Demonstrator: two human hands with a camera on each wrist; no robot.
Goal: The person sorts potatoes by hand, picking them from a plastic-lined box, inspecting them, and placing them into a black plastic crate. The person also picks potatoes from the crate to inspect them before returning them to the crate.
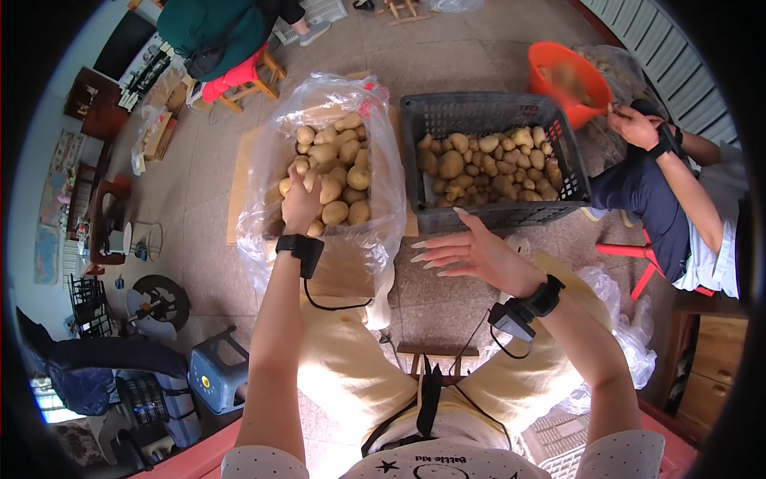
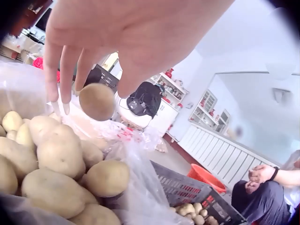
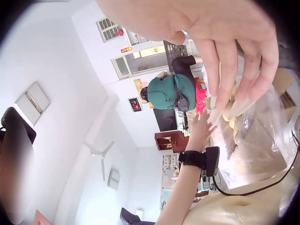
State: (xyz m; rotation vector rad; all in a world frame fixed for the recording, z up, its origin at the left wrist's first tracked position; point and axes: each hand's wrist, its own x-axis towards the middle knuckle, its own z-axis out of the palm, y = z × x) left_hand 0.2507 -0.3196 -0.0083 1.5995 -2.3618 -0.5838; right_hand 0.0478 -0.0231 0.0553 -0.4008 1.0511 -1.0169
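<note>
My left hand [image 1: 302, 203] is over a cardboard box lined with clear plastic [image 1: 263, 231] and heaped with potatoes [image 1: 335, 212]. In the left wrist view its thumb and fingertips pinch one potato [image 2: 97, 101], held above the pile. My right hand [image 1: 483, 257] hovers palm down, fingers spread and nothing in them, by the near edge of a black plastic crate [image 1: 495, 215]. Smaller potatoes [image 1: 487, 164] lie in that crate. The right wrist view shows the long-nailed fingers [image 3: 225, 70] extended, with the lined box beyond them.
At the right a seated person [image 1: 678, 184] has their hands by an orange bucket [image 1: 546, 56] holding potatoes. Another person in green [image 1: 211, 32] sits at the back left. A blue stool [image 1: 219, 375] stands at the left, and plastic bags [image 1: 630, 335] lie at the right.
</note>
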